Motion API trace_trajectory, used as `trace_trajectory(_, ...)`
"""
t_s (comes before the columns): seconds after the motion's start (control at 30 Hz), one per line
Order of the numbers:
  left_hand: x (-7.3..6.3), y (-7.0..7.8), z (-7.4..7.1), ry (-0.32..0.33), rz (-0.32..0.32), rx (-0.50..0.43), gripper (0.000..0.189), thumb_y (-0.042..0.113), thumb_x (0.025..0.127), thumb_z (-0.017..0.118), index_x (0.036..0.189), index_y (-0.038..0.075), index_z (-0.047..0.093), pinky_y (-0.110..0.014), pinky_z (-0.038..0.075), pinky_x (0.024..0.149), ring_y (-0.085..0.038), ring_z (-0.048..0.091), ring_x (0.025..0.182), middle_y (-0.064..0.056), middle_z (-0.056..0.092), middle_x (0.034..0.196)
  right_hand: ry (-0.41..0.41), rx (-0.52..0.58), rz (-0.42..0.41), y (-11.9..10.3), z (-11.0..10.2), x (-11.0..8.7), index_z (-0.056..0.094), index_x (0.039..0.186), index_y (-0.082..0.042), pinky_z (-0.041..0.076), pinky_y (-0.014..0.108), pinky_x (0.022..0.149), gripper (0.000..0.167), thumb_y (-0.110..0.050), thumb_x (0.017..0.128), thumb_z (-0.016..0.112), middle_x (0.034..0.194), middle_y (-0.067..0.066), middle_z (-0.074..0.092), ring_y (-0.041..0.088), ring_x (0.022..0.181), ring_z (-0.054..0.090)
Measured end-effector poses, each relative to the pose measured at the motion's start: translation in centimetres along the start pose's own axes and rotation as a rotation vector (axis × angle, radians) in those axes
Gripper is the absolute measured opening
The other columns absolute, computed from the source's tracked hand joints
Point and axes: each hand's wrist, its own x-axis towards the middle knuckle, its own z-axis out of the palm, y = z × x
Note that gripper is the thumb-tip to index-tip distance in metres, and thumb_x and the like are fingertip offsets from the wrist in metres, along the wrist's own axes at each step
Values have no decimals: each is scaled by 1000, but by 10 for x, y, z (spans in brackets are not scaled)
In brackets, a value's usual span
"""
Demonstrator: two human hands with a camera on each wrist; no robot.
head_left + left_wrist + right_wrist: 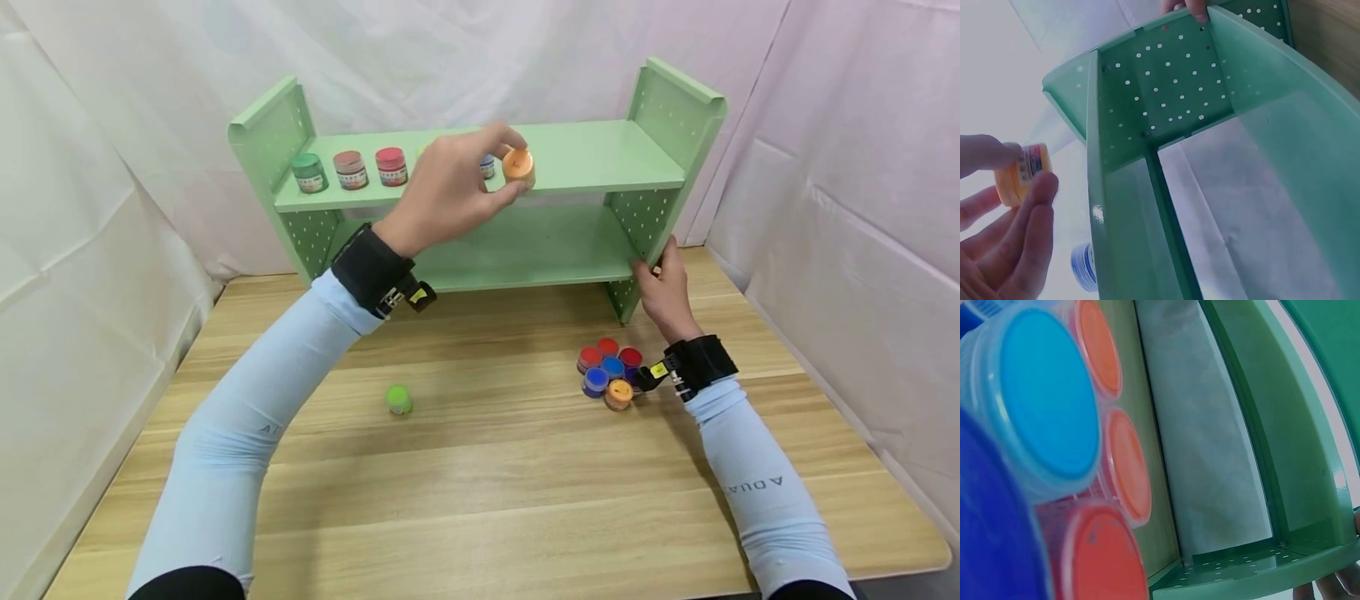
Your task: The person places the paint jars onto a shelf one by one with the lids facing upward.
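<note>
Left-hand grip (452, 185) pinches a small, round, orange plastic jar (519, 169) between thumb and fingers, near the upper front edge of a pale green shelf with perforated sides (592, 154). It is probably light, stiff and slightly slick, best held round its side wall. Blue-sleeved left arm (232, 450) reaches, bent, toward the far edge of the table (480, 508); right-hand grip (666, 293) clasps the shelf's right side.

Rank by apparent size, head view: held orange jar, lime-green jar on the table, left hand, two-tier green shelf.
1. Two-tier green shelf
2. Left hand
3. Held orange jar
4. Lime-green jar

Jar order is by looks only; differing nearness leaves true sizes unsure.
</note>
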Motion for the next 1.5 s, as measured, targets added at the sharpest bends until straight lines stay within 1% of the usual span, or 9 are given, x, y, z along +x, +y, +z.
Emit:
trace_trajectory(0.13,11,2,1,-41,-67,37,35,36,100,67,125,11,64,-28,23,59,-21,47,60,-8,77,117,2,-4,4,0,0,0,20,164,-22,40,62,113,63,-13,107,46,164,14,34,30,141,42)
trace_trajectory(0.3,20,3,3,-102,-120,93,37,35,101,65,130,11,63,-29,22,59,-22,51,65,-8,76,120,0,0,2,-2,1,0,20,164,-21,40,61,114,63,-12,107,46,164,15,34,31,142,42)
trace_trajectory(0.5,26,4,7,-177,-113,153,37,34,103,61,132,11,59,-30,24,59,-21,39,63,-7,71,99,2,1,-7,-4,3,0,21,164,-22,40,61,114,63,-12,107,46,164,14,34,31,142,42)
trace_trajectory(0.73,28,1,10,-187,-110,191,30,29,104,57,127,11,61,-30,24,58,-20,36,64,-4,59,83,-5,5,-1,-1,3,1,19,164,-21,38,62,115,64,-11,107,46,165,15,33,32,144,40)
trace_trajectory(0.9,32,-1,12,-189,-90,213,24,25,104,57,122,12,66,-30,25,58,-20,46,69,-4,74,101,2,-1,1,-1,3,1,20,164,-20,38,62,115,63,-11,107,45,164,16,34,33,144,41)
trace_trajectory(1.0,35,0,12,-205,-91,226,22,23,103,59,121,14,69,-29,28,57,-21,54,73,-3,77,114,5,-5,0,-2,2,-2,20,164,-21,39,62,114,63,-12,107,45,164,16,34,32,143,41)
trace_trajectory(1.1,37,1,12,-218,-100,232,21,22,103,59,119,14,69,-29,30,57,-20,58,76,-3,77,116,6,-3,-3,-3,2,-3,21,164,-23,40,61,114,63,-14,107,46,164,14,35,30,142,42)
trace_trajectory(1.27,40,2,11,-211,-113,226,15,20,103,60,111,9,66,-30,28,58,-20,55,73,-4,77,114,12,2,-5,-6,3,-4,23,163,-26,40,59,113,61,-15,107,46,163,12,36,28,141,42)
trace_trajectory(1.5,39,3,7,-239,-145,254,18,26,103,65,107,9,67,-29,30,59,-20,57,76,-4,77,113,-2,4,-7,-6,6,-1,21,163,-26,40,59,114,62,-14,107,46,163,12,35,29,143,41)
